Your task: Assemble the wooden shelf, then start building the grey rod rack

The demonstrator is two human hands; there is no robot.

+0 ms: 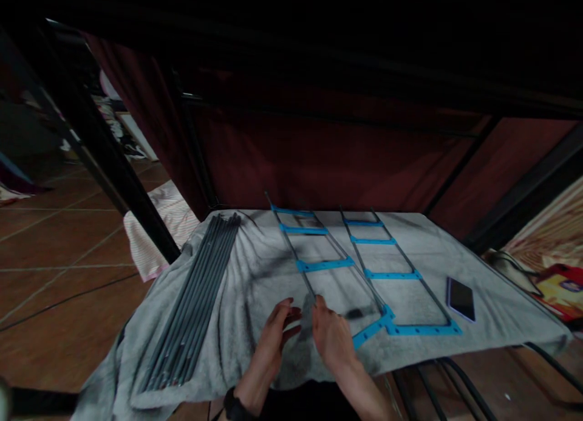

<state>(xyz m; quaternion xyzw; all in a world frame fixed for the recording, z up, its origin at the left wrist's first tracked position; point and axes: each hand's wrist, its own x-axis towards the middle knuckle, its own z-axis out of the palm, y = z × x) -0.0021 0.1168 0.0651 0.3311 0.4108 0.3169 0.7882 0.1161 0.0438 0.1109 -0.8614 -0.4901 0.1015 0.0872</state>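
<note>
Two ladder-like frames made of thin grey rods and blue crosspieces lie side by side on a grey blanket. My right hand (331, 335) closes on the near end of the left rod (291, 246) of the left frame (324, 266). Beside that hand, the frame's nearest blue crosspiece (370, 333) lies at a slant, its left end hidden behind my hand. It meets the corner of the right frame (393, 275). My left hand (279, 325) hovers just left of the rod's end, fingers apart and holding nothing.
A bundle of loose grey rods (194, 299) lies on the left of the blanket (248, 275). A phone (461, 299) rests right of the frames. Dark metal posts (98, 154) stand around the bed-like surface, with a dark red curtain (328, 160) behind.
</note>
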